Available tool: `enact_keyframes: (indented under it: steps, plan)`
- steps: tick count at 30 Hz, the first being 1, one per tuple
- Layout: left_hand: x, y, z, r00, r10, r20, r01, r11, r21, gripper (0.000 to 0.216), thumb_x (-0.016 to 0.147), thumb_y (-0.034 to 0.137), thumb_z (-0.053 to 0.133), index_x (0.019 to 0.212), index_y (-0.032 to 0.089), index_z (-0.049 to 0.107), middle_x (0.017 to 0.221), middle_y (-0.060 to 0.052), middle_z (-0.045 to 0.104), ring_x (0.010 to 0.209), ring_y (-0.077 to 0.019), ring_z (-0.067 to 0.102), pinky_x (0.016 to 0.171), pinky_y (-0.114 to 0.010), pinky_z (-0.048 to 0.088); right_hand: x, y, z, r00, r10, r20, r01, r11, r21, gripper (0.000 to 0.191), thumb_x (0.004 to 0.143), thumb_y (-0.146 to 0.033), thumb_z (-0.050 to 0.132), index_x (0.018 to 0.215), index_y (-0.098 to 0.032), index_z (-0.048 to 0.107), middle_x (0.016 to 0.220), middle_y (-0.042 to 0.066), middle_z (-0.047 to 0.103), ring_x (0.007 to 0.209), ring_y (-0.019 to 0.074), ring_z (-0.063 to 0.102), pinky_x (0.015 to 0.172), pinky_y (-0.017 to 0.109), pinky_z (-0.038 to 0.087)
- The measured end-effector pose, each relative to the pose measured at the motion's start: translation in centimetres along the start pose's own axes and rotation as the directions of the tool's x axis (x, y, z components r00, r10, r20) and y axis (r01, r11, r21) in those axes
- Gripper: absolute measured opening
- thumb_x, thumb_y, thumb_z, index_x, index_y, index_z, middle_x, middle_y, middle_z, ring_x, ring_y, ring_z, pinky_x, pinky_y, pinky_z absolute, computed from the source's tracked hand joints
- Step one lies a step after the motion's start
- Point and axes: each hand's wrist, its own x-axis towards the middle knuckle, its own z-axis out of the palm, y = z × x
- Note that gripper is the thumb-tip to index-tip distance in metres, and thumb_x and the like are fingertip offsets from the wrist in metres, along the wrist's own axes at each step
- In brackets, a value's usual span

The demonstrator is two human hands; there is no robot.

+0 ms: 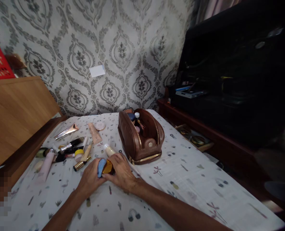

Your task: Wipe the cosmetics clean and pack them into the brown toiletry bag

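Note:
My right hand point(122, 171) grips a small amber jar point(108, 167) with a gold-brown lid. In my left hand point(92, 173) is a blue cloth point(101, 166), closed in the fingers and pressed against the jar's side. Just beyond my right fingers lies a cream tube with a white cap point(109, 149). To the right stands a brown toiletry bag point(128, 138), unzipped, with several bottles and cosmetics inside. On the left, a gold tube point(79, 165), a yellow-lidded jar point(79, 154), a pale pink bottle point(46, 165) and several other cosmetics lie in a loose group.
A printed white sheet point(180, 199) covers the surface. Farther back lie a pink tube point(94, 133), a round compact point(100, 126) and a shiny rose-gold tube point(66, 131). A wooden panel point(17, 112) borders the left; an open drawer point(206, 147) and dark cabinet stand right.

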Motion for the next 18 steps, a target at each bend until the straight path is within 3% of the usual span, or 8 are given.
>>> enact_keyframes:
  steps: [6, 12, 18]
  plan:
    - [0.0, 0.3, -0.2, 1.000, -0.014, -0.011, 0.014, 0.999, 0.034, 0.032, 0.082, 0.045, 0.064, 0.103, 0.022, 0.055, 0.089, -0.005, 0.071, 0.081, -0.0264, 0.069, 0.072, -0.038, 0.054, -0.1, 0.0, -0.1, 0.999, 0.029, -0.027, -0.029, 0.999, 0.024, 0.041, 0.074, -0.040, 0.081, 0.103, -0.017, 0.064, 0.102, 0.009, 0.067, 0.104, 0.0269, 0.057, 0.097, 0.043, 0.044]
    - [0.0, -0.5, -0.4, 0.999, -0.016, -0.031, 0.019, 0.992, 0.122, 0.027, 0.083, 0.048, 0.064, 0.093, 0.024, 0.055, 0.077, -0.001, 0.070, 0.070, -0.0252, 0.069, 0.062, -0.035, 0.053, -0.2, 0.4, 0.1, 0.999, -0.005, -0.031, 0.004, 0.999, -0.040, 0.052, 0.078, -0.040, 0.078, 0.119, -0.014, 0.061, 0.111, 0.013, 0.065, 0.109, 0.0294, 0.055, 0.101, 0.047, 0.042]
    - [-0.1, -1.4, -0.5, 0.999, 0.042, -0.024, -0.038, 0.985, 0.166, 0.027, 0.087, 0.047, 0.060, 0.100, 0.023, 0.057, 0.082, -0.003, 0.073, 0.074, -0.0250, 0.071, 0.064, -0.034, 0.054, 0.1, 0.7, 0.5, 0.996, 0.088, -0.032, -0.088, 0.996, 0.006, 0.050, 0.071, -0.043, 0.084, 0.105, -0.014, 0.064, 0.104, 0.012, 0.066, 0.103, 0.0290, 0.056, 0.093, 0.044, 0.047]
